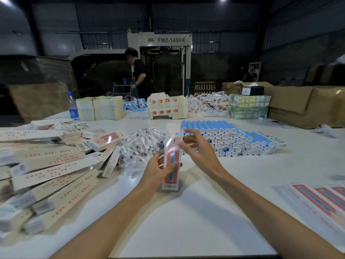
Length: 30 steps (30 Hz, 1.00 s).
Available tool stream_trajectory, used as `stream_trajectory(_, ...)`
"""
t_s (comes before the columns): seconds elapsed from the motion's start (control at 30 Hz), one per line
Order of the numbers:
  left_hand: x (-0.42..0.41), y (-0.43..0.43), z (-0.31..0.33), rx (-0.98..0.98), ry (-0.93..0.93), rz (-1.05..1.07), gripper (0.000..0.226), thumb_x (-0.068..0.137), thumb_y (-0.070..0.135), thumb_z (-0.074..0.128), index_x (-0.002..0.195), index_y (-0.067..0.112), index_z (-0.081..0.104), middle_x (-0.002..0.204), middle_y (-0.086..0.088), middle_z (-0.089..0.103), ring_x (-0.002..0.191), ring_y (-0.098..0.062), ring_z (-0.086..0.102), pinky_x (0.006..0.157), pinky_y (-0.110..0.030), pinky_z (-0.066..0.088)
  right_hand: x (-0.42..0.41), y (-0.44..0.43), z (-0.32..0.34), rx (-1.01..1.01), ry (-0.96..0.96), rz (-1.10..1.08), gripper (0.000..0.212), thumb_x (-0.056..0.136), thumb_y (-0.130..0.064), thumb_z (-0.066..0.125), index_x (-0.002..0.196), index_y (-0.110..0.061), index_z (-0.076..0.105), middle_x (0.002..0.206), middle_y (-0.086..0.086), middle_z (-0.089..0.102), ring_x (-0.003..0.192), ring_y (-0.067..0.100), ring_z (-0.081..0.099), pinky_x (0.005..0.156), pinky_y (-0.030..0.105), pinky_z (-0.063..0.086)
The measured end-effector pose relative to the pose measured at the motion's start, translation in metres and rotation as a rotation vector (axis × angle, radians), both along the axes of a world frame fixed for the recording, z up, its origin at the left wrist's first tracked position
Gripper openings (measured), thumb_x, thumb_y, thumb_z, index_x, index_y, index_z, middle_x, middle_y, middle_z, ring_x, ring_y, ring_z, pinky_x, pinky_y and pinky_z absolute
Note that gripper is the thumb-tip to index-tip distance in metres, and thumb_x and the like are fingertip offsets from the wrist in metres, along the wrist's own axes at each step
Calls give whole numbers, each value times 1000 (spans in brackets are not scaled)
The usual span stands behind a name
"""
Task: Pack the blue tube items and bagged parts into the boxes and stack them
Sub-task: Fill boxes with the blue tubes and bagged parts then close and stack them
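Fingers (161, 159) of the left hand (156, 171) wrap the upright box (172, 152), thumb across its front. The right hand (199, 148) spreads its fingers loosely beside the box's top.

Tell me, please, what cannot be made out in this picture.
Head view:
Box in left hand: glare and blur hide its top flap and contents.
Right hand: blur hides whether it pinches that flap.
Left box pile: print blurred, cut by edge.
Bagged parts: too small to identify.
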<state>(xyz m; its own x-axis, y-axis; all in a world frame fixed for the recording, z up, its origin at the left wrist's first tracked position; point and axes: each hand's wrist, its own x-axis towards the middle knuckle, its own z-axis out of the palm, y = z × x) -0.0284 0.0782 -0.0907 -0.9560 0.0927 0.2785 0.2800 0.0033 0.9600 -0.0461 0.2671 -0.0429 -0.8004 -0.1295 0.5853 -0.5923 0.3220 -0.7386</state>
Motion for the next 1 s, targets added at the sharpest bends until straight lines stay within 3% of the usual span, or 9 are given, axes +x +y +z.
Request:
stream_trajectory(0.07, 4, 3, 1, -2, 39, -35, 87, 87, 31, 86, 152, 51, 32, 119, 13, 79, 104, -19, 80, 78, -21, 61, 3, -2, -8, -92, -40, 72, 46, 102, -30, 69, 144, -24, 54, 123, -4, 72, 114, 8, 69, 98, 33, 57)
stream_trajectory(0.13, 8, 4, 3, -29, 86, -63, 97, 93, 25, 82, 152, 67, 18, 124, 17, 77, 106, -24, 79, 86, -31, 62, 6, -4, -11, -166, -35, 110, 44, 103, -26, 67, 145, -25, 55, 125, -1, 72, 117, 12, 69, 100, 40, 58)
stream_trajectory(0.37, 11, 5, 9, -73, 132, -185, 101, 96, 24, 81, 156, 72, 15, 150, 15, 62, 117, -33, 75, 104, -55, 54, 11, 0, -12, -167, 33, 123, 46, 103, -28, 66, 147, -35, 55, 109, -14, 74, 108, 12, 71, 91, 32, 61)
stream_trajectory(0.43, 9, 5, 9, -96, 149, -179, 101, 95, 27, 82, 156, 70, 15, 152, 18, 58, 121, -24, 74, 103, -49, 56, 12, 2, -13, -166, 45, 108, 50, 102, -29, 67, 150, -36, 54, 103, -19, 72, 105, 10, 69, 90, 25, 59)
stream_trajectory(0.53, 6, 6, 18, -197, 209, -105, 98, 87, 42, 85, 157, 66, 21, 154, 23, 48, 125, 9, 62, 89, -17, 57, 11, 4, -14, -167, 51, 99, 50, 102, -29, 67, 150, -35, 55, 103, -14, 72, 102, 12, 68, 89, 27, 59)
stream_trajectory(0.6, 3, 8, 26, -222, 247, -29, 87, 86, 44, 87, 152, 62, 33, 145, 19, 55, 117, 10, 62, 80, -8, 55, 9, 5, -14, -158, 57, 88, 47, 102, -30, 67, 148, -35, 57, 102, -15, 70, 99, 11, 67, 87, 25, 58)
stream_trajectory(0.73, -7, 13, 40, -218, 287, 79, 68, 89, 44, 84, 143, 61, 47, 130, 23, 69, 119, -6, 68, 84, -19, 61, 4, 11, -13, -178, 52, 89, 44, 104, -30, 64, 147, -35, 58, 111, -8, 72, 101, 12, 67, 87, 24, 56)
stream_trajectory(0.87, -9, 16, 48, -220, 286, 24, 64, 90, 48, 83, 141, 64, 48, 128, 24, 70, 124, -11, 68, 94, -33, 63, 1, 18, -10, -205, 50, 95, 34, 104, -26, 65, 138, -28, 63, 123, -3, 69, 107, 19, 68, 94, 41, 60)
stream_trajectory(1.0, -6, 17, 46, -204, 317, 3, 61, 89, 46, 79, 142, 56, 52, 123, 24, 71, 118, -7, 69, 89, -26, 62, -2, 20, -10, -177, 56, 113, 24, 105, -22, 62, 130, -22, 64, 119, -2, 70, 104, 21, 70, 93, 43, 59)
